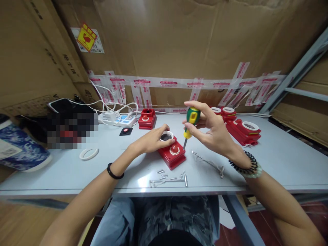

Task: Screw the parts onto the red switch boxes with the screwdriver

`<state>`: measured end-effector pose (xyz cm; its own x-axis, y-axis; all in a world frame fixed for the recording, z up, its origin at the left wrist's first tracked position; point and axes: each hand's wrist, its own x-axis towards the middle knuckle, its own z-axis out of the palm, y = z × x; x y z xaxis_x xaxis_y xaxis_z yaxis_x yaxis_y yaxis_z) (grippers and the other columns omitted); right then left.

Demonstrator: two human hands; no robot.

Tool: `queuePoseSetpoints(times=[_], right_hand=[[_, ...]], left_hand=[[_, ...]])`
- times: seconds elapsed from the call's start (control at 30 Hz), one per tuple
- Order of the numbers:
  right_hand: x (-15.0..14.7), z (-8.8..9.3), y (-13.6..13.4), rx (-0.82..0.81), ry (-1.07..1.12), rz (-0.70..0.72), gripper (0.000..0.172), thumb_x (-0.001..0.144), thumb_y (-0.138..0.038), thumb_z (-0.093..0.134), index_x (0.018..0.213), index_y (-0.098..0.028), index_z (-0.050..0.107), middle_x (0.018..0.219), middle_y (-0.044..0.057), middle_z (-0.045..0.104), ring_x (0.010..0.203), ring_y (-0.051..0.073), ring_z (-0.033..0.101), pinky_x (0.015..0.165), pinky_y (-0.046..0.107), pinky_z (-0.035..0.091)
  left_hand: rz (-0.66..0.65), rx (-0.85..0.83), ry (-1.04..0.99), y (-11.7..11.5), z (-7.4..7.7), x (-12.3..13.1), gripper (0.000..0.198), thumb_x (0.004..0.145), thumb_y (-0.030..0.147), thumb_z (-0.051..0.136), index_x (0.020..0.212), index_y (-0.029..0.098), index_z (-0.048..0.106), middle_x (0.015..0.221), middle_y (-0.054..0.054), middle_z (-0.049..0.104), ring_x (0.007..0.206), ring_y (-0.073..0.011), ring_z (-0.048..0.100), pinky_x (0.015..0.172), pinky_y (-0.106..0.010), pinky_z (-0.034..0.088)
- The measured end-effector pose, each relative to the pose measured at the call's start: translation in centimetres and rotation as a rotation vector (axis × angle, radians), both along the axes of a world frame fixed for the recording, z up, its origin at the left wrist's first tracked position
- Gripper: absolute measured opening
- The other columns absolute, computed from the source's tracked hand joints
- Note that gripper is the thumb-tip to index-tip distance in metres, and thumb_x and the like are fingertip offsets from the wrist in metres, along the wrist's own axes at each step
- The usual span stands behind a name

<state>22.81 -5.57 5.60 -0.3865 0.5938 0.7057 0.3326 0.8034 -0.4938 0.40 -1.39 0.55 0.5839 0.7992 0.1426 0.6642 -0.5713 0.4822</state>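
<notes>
A red box with a round red button (173, 154) lies on the grey table in front of me. My left hand (153, 140) rests on its far end, fingers curled around a white ring (166, 136) there. My right hand (212, 128) pinches a green and yellow screwdriver (190, 123) upright, its tip set on the box's right corner. A few loose screws (162, 174) lie just in front of the box.
A metal rod (169, 181) and a wire piece (208, 162) lie near the table's front edge. More red boxes (243, 131) are stacked at the right, another red box (147, 118) and a power strip (120, 119) at the back. A loose white ring (89, 153) lies left.
</notes>
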Motion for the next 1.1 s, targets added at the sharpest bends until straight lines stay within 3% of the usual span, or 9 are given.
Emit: queuePoseSetpoints(times=[0.1, 0.2, 0.33, 0.4, 0.6, 0.8, 0.9, 1.0, 1.1], right_hand=[[-0.7, -0.6, 0.4, 0.205, 0.02, -0.188, 0.038, 0.083, -0.029, 0.067, 0.118, -0.024, 0.054, 0.083, -0.002, 0.062, 0.052, 0.008, 0.051, 0.051, 0.024, 0.047], [-1.1, -1.1, 0.8, 0.286, 0.003, -0.283, 0.036, 0.085, -0.032, 0.062, 0.119, -0.024, 0.053, 0.083, -0.001, 0.064, 0.056, 0.011, 0.052, 0.055, 0.025, 0.046], [-0.9, -0.9, 0.6, 0.17, -0.036, -0.156, 0.044, 0.092, -0.027, 0.045, 0.136, -0.025, 0.041, 0.107, 0.005, 0.066, 0.084, 0.018, 0.063, 0.074, 0.034, 0.052], [-0.8, -0.5, 0.2, 0.117, -0.035, -0.072, 0.047, 0.092, -0.023, 0.042, 0.138, -0.025, 0.039, 0.124, 0.008, 0.061, 0.101, 0.021, 0.063, 0.086, 0.038, 0.052], [-0.5, 0.4, -0.8, 0.002, -0.022, 0.0, 0.053, 0.089, -0.019, 0.051, 0.141, -0.021, 0.039, 0.133, 0.007, 0.058, 0.121, 0.022, 0.056, 0.101, 0.039, 0.047], [-0.2, 0.4, -0.4, 0.005, 0.111, 0.015, 0.037, 0.089, -0.02, 0.058, 0.125, -0.023, 0.055, 0.118, 0.004, 0.064, 0.103, 0.018, 0.063, 0.092, 0.036, 0.051], [-0.6, 0.4, -0.3, 0.15, 0.122, -0.098, 0.033, 0.08, -0.023, 0.071, 0.111, -0.022, 0.059, 0.104, 0.003, 0.064, 0.09, 0.017, 0.061, 0.083, 0.035, 0.052], [-0.8, 0.4, -0.3, 0.246, 0.142, -0.209, 0.033, 0.072, -0.027, 0.078, 0.099, -0.022, 0.059, 0.093, 0.001, 0.061, 0.081, 0.017, 0.057, 0.076, 0.035, 0.051], [-0.4, 0.5, -0.2, 0.181, 0.122, -0.136, 0.03, 0.077, -0.03, 0.074, 0.103, -0.022, 0.06, 0.098, 0.003, 0.062, 0.091, 0.019, 0.059, 0.083, 0.036, 0.051]], left_hand=[[-0.004, 0.085, -0.038, -0.2, 0.2, 0.1, 0.048, 0.088, 0.059, 0.049, 0.12, 0.022, 0.047, 0.124, -0.011, 0.059, 0.108, -0.0313, 0.057, 0.091, -0.047, 0.043], [-0.048, 0.248, -0.25, -1.1, 1.1, 1.0, 0.043, 0.09, 0.049, 0.053, 0.124, 0.024, 0.045, 0.127, -0.01, 0.057, 0.116, -0.0275, 0.054, 0.097, -0.045, 0.042], [-0.099, 0.466, -0.533, -2.7, 2.6, 3.7, 0.048, 0.078, 0.034, 0.072, 0.117, 0.023, 0.045, 0.111, -0.006, 0.059, 0.098, -0.0196, 0.059, 0.083, -0.033, 0.047], [-0.064, 0.511, -0.617, -3.2, 3.1, 5.2, 0.044, 0.073, 0.027, 0.074, 0.105, 0.022, 0.045, 0.098, -0.002, 0.058, 0.087, -0.0159, 0.059, 0.072, -0.028, 0.046], [0.015, 0.421, -0.792, -2.6, 3.2, 6.3, 0.033, 0.071, 0.015, 0.072, 0.088, 0.021, 0.044, 0.081, 0.003, 0.057, 0.073, -0.0116, 0.057, 0.064, -0.026, 0.041], [-0.131, 0.135, -0.729, -2.8, 3.7, 5.3, 0.014, 0.084, 0.026, 0.063, 0.096, 0.019, 0.06, 0.096, -0.004, 0.069, 0.092, -0.0187, 0.063, 0.074, -0.03, 0.043], [-0.051, 0.206, -0.739, -3.5, 3.4, 6.1, 0.02, 0.075, 0.017, 0.067, 0.093, 0.019, 0.059, 0.094, -0.002, 0.067, 0.086, -0.0171, 0.06, 0.074, -0.031, 0.042], [0.042, 0.274, -0.822, -3.7, 2.7, 6.8, 0.031, 0.065, 0.015, 0.074, 0.085, 0.02, 0.052, 0.082, 0.003, 0.061, 0.073, -0.0132, 0.054, 0.065, -0.027, 0.038], [0.059, 0.255, -0.849, -3.3, 2.4, 6.7, 0.028, 0.069, 0.021, 0.076, 0.076, 0.02, 0.049, 0.071, 0.005, 0.057, 0.066, -0.0114, 0.05, 0.059, -0.026, 0.034]])
